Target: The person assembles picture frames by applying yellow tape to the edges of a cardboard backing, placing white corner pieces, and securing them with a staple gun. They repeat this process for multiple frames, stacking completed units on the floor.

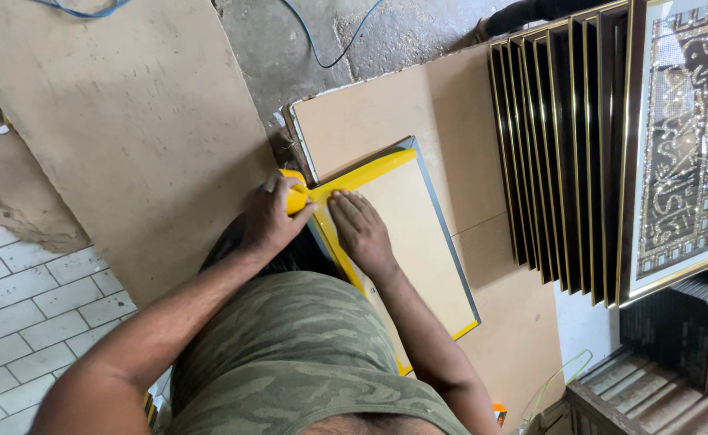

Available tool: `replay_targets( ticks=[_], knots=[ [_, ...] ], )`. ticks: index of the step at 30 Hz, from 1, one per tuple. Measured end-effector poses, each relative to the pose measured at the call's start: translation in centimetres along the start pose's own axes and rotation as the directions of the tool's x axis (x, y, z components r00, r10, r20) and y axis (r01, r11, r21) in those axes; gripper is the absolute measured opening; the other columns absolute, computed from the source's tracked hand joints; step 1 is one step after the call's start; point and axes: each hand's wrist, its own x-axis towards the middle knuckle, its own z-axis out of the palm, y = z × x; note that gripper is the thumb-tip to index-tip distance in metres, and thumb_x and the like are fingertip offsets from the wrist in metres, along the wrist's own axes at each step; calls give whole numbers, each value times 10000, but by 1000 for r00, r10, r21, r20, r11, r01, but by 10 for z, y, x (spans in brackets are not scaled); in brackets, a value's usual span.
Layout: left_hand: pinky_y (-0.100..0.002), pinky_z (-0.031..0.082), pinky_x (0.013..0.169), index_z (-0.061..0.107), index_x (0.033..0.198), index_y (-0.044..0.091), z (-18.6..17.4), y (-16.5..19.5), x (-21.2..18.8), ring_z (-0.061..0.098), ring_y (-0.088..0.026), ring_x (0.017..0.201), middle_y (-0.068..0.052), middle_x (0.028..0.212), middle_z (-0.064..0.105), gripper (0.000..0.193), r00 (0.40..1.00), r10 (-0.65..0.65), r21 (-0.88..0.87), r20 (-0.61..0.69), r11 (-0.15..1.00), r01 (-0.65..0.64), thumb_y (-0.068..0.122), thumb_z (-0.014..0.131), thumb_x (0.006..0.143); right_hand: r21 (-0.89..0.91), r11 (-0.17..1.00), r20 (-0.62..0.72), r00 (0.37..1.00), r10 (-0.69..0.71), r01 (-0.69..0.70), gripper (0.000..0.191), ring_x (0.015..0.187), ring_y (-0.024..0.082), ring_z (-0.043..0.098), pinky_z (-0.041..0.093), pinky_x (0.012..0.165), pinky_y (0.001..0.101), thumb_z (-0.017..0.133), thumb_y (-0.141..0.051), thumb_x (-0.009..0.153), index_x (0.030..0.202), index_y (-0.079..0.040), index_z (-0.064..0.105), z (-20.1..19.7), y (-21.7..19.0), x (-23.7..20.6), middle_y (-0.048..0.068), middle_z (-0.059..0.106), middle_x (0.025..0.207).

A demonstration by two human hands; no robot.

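Observation:
A picture frame lies face down, its tan backing board (418, 234) edged with yellow tape (370, 171) along the top and left sides. My left hand (275, 216) grips a yellow tape roll (293, 193) at the frame's top left corner. My right hand (360, 229) lies flat with its fingers pressed on the yellow tape just right of that corner. Both forearms reach forward over my camouflage shirt.
A row of black, gold-edged frames (563, 153) stands upright at the right, with an ornate decorated frame (684, 145) leaning in front. Large brown boards (128, 121) lie on the floor at the left and under the frame. A blue cable (330, 48) crosses the concrete above.

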Motion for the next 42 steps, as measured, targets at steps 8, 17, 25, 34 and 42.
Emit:
replay_targets(
  ticks=[8, 17, 25, 34, 42],
  knots=[
    [-482, 545, 804, 579, 1142, 81, 12, 2, 2, 686, -388, 927, -155, 1001, 693, 437, 988, 142, 53, -64, 989, -139, 238, 849, 836, -2, 996, 131, 987, -89, 90, 480, 1219, 356, 630, 523, 1070, 451, 697, 13, 773, 1254, 5, 690, -17, 39, 34, 167, 672, 1255],
    [-466, 559, 754, 600, 1128, 99, 14, 2, 2, 709, -365, 903, -128, 996, 708, 427, 1000, -21, 27, -8, 999, 21, 268, 855, 830, -53, 997, 160, 985, 60, -52, 175, 1031, 313, 640, 540, 936, 445, 685, -19, 867, 1042, -26, 692, -54, 115, 59, 102, 692, 1144],
    [-479, 570, 706, 589, 1142, 96, 12, -1, 8, 713, -401, 866, -158, 1016, 699, 474, 1000, -3, 20, -24, 1000, 4, 269, 861, 794, 134, 990, 265, 964, 16, -53, 392, 1088, 354, 550, 432, 978, 488, 677, -354, 874, 1075, -17, 684, -25, 28, 68, 177, 628, 1198],
    [-513, 550, 763, 583, 1085, 131, 15, 6, 13, 691, -399, 914, -149, 987, 698, 474, 998, 65, 83, -23, 995, -63, 354, 868, 778, 35, 991, 171, 978, 119, -127, 372, 1166, 295, 588, 428, 1071, 509, 682, -473, 972, 1072, -120, 741, -55, 90, 59, 77, 702, 1179],
    [-519, 547, 711, 630, 1128, 123, 18, 16, 24, 696, -405, 905, -156, 1020, 723, 507, 965, -80, 236, 249, 972, 19, 436, 823, 779, -110, 766, -263, 762, 592, -633, 203, 1061, 325, 607, 456, 918, 449, 752, -258, 997, 935, -66, 738, -88, 125, -4, 103, 725, 1041]
  ],
)
